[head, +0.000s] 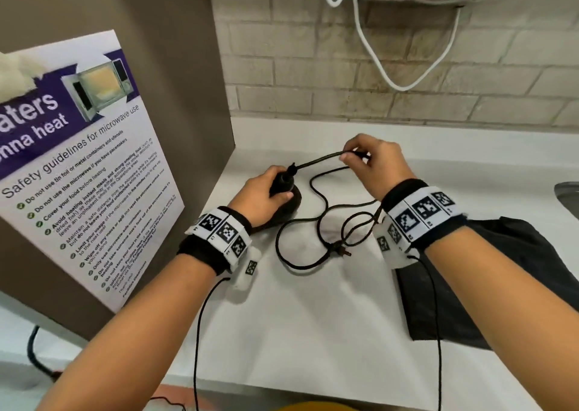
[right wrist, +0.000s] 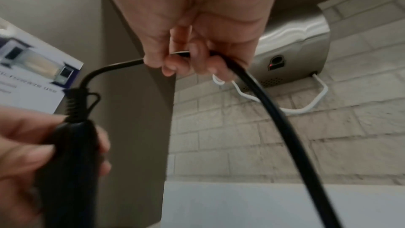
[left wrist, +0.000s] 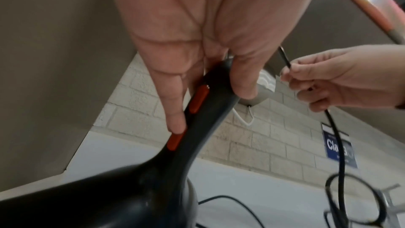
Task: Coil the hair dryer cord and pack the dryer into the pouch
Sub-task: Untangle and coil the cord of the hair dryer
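Head view: black pouch (head: 488, 282) lies flat, near right on white counter (head: 313, 316). Cord (head: 316, 222) slack in loose loops w/ plug (head: 343, 252) at centre. Left hand (head: 260, 196) wraps hair dryer (head: 283, 204) handle, body resting on counter. Farther, right hand (head: 374, 160) pinches cord close to handle end.

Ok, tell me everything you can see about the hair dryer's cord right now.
The cord is thin, black and smooth, like rubber or plastic. It leaves the dryer handle through a ribbed strain relief, with a small hanging loop beside it. The right hand pinches it a short way along, holding that stretch raised off the counter; the left hand grips the handle. The rest lies uncoiled in loose, crossing loops on the white counter, ending in a plug with its prongs showing.
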The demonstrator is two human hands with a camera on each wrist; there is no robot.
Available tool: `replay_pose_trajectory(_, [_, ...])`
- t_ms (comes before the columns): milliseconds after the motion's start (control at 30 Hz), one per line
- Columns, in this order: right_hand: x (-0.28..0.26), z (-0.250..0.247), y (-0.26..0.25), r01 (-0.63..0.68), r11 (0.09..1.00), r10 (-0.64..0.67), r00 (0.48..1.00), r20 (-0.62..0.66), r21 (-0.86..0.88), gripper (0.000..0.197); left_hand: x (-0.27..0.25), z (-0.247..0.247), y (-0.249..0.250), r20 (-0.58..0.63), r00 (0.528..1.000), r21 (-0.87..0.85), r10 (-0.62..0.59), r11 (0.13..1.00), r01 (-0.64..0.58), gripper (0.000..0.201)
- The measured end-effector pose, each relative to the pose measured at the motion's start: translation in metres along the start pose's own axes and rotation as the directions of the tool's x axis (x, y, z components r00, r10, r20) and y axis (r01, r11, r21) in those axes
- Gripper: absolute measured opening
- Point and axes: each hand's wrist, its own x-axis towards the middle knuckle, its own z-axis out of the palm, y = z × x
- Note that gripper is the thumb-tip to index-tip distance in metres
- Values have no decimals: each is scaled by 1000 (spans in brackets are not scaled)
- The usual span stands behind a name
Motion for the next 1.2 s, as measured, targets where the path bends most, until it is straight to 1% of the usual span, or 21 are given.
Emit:
replay_pose_trajectory(67, [11, -6, -5, -8, 999, 9, 999, -38, 40, 13, -2, -5, 1, 15, 1000, -41, -16, 999, 16, 44])
replay_pose_trajectory(100, [15, -8, -5, -7, 1000, 7, 1000, -16, 24, 15, -3, -8, 0, 27, 999, -72, -31, 997, 33, 43])
replay_pose_trajectory(167, [18, -7, -3, 3, 1000, 0, 994, 111, -30, 13, -2, -13, -4, 72, 995, -139, -64, 988, 73, 44])
replay_pose_trajectory(233, [17, -4, 2, -24, 1000, 26, 963, 267, -12, 12, -2, -18, -7, 121, 989, -199, -89, 974, 112, 45])
replay_pose_trajectory(267, [16, -3, 5, -37, 999, 32, 951, 308, 10, 13, -2, -20, -8, 145, 985, -218, -94, 968, 125, 46])
replay_pose_trajectory(333, [16, -2, 8, -19, 999, 4, 962, 274, 51, 14, -2, -23, -8, 185, 978, -214, -96, 967, 135, 48])
replay_pose_trajectory(400, [21, -4, 7, 25, 996, -40, 985, 170, 88, 12, 2, -23, -8, 190, 977, -194, -96, 972, 134, 51])
replay_pose_trajectory(467, [26, -6, 3, 76, 994, -84, 992, 97, 83, 10, 6, -23, -4, 149, 983, -175, -107, 976, 133, 57])
replay_pose_trajectory(533, [31, -7, -1, 111, 991, -117, 990, 82, 79, 12, 9, -23, 6, 31, 995, -146, -92, 985, 95, 63])
replay_pose_trajectory(567, [32, -8, -3, 121, 989, -128, 988, 87, 84, 14, 9, -24, 14, -65, 997, -101, -47, 994, 40, 67])
replay_pose_trajectory(633, [34, -9, -9, 145, 986, -153, 984, 91, 88, 16, 9, -25, 38, -233, 965, 30, 119, 993, -115, 69])
replay_pose_trajectory(700, [35, -10, -12, 181, 980, -188, 979, 80, 82, 16, 12, -22, 60, -253, 938, 129, 236, 969, -209, 56])
replay_pose_trajectory(767, [36, -11, -18, 212, 974, -217, 974, 63, 78, 16, 16, -17, 77, -209, 949, 154, 236, 966, -206, 33])
replay_pose_trajectory(800, [37, -13, -21, 228, 971, -231, 972, 44, 77, 15, 18, -15, 81, -206, 954, 135, 216, 972, -190, 23])
replay_pose_trajectory(833, [39, -15, -23, 241, 967, -244, 970, 21, 84, 15, 20, -13, 84, -224, 953, 90, 202, 978, -186, 21])
replay_pose_trajectory(933, [44, -19, -23, 266, 953, -270, 963, 11, 146, 11, 25, -12, 87, -270, 951, -192, 151, 960, -206, 31])
replay_pose_trajectory(1000, [41, -17, -13, 216, 954, -236, 969, 73, 209, 3, 27, -15, 86, -289, 950, -331, 120, 918, -217, 34])
replay_pose_trajectory(1067, [34, -11, 4, 89, 969, -142, 964, 226, 233, 6, 29, -18, 84, -315, 946, -406, 72, 891, -203, 35])
replay_pose_trajectory(1100, [29, -8, 17, 15, 981, -83, 935, 345, 194, 8, 31, -20, 83, -328, 944, -438, 40, 879, -189, 36])
replay_pose_trajectory(1133, [23, -4, 29, -32, 994, -22, 885, 464, 108, 15, 32, -22, 81, -339, 941, -469, 5, 866, -174, 36])
replay_pose_trajectory(1200, [12, 9, 58, -42, 996, 85, 768, 635, -82, 30, 34, -26, 79, -341, 939, -530, -44, 834, -153, 36])
